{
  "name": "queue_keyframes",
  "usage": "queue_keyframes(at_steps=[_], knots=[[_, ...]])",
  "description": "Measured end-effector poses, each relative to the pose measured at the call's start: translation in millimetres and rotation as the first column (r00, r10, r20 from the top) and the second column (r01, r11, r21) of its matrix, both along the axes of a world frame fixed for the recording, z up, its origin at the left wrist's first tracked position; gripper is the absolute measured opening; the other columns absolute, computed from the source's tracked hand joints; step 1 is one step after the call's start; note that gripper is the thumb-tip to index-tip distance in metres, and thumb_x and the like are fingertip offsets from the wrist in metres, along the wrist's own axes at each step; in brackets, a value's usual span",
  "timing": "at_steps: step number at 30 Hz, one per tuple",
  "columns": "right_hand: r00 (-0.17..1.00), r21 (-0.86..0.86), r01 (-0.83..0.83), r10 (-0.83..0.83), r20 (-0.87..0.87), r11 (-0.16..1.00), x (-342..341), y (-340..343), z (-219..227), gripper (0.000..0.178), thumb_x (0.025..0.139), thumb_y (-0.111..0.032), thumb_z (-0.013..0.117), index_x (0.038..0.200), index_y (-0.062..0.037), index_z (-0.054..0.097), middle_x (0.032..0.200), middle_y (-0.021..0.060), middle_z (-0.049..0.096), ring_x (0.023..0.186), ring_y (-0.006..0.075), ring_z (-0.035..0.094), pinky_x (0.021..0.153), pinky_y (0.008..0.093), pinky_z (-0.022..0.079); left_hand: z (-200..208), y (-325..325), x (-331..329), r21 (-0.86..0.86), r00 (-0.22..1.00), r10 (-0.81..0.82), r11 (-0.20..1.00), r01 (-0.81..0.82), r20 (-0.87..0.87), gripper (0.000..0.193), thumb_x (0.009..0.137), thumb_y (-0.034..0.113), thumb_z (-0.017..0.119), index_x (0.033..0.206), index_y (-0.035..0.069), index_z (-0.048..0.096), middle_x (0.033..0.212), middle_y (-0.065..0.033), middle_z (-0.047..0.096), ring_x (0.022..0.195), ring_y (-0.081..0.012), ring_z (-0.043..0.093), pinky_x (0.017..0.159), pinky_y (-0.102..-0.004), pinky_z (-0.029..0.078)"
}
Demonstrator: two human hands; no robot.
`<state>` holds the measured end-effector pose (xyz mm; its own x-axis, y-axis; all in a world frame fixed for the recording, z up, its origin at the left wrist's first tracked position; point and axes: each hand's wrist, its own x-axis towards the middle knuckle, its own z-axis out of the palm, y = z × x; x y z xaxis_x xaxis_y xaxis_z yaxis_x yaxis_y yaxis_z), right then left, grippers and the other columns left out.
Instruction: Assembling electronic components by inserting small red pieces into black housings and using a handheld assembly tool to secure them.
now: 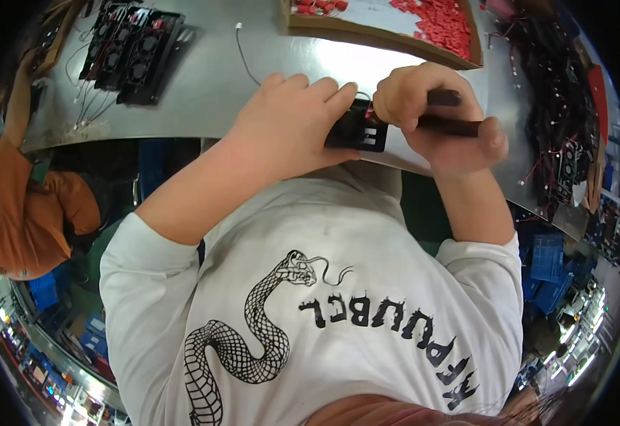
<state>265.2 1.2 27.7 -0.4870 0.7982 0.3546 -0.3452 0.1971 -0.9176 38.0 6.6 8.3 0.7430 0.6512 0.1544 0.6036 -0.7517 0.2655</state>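
My left hand (289, 121) is closed on a black plastic fan unit (352, 136) at the table's front edge, with the thumb along its near side and the fingers over its far side. Most of the unit lies under that hand. My right hand (441, 135) grips a pair of pliers (459, 126) by two dark handles, which stand apart. The jaws are hidden behind my fingers, close to the unit's right end, where a bit of red shows. A thin dark cable with a white plug (239, 27) runs along the table beyond my left hand.
Several black fan assemblies (136, 60) with loose wires lie at the far left. A cardboard tray (395, 44) of small red parts stands at the back. Bundled black cables (548, 85) and another fan assembly (571, 167) fill the right side. A person in orange (26, 213) is at my left.
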Motion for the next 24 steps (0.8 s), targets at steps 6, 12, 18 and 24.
queue_keyframes(at_steps=[6,12,18,24], knots=[[0.996,-0.057,0.012,-0.007,0.089,0.998,1,1,9,0.077,0.085,-0.078,0.054,0.092,-0.0010,0.057,0.082,0.0092,0.057,0.072,0.0208,0.052,0.068,0.0328,0.042,-4,-2,-1,0.010,0.996,-0.030,1.000,0.029,0.080,0.070,0.077,0.051,0.081,0.129,0.008,0.063,0.099,-0.0056,0.067,0.088,-0.0257,0.067,0.079,-0.0404,0.049],[0.974,0.101,-0.089,0.108,-0.198,0.991,4,7,22,0.070,0.090,-0.064,0.062,0.104,0.0042,0.061,0.090,0.0093,0.060,0.076,0.0193,0.052,0.070,0.0320,0.043,-9,3,-1,0.015,0.993,-0.044,0.999,0.043,0.112,0.072,0.077,0.051,0.081,0.130,0.006,0.062,0.098,-0.0058,0.067,0.088,-0.0275,0.067,0.079,-0.0402,0.050],[0.989,-0.111,0.071,-0.055,0.140,0.991,-5,-14,11,0.084,0.084,-0.083,0.050,0.094,-0.0006,0.058,0.076,0.0098,0.056,0.070,0.0219,0.051,0.067,0.0355,0.041,-8,3,-4,-0.021,0.998,-0.030,0.999,0.031,0.060,0.074,0.076,0.052,0.082,0.132,0.006,0.062,0.097,-0.0053,0.067,0.087,-0.0273,0.066,0.078,-0.0403,0.049],[0.957,0.155,0.025,0.021,-0.289,0.988,17,-14,44,0.080,0.081,-0.086,0.053,0.109,-0.0113,0.061,0.093,0.0034,0.054,0.078,0.0172,0.045,0.073,0.0314,0.034,-9,-6,-2,-0.013,0.995,0.005,1.000,-0.004,0.096,0.075,0.077,0.054,0.081,0.132,0.007,0.062,0.099,-0.0051,0.065,0.087,-0.0260,0.066,0.079,-0.0398,0.048]])
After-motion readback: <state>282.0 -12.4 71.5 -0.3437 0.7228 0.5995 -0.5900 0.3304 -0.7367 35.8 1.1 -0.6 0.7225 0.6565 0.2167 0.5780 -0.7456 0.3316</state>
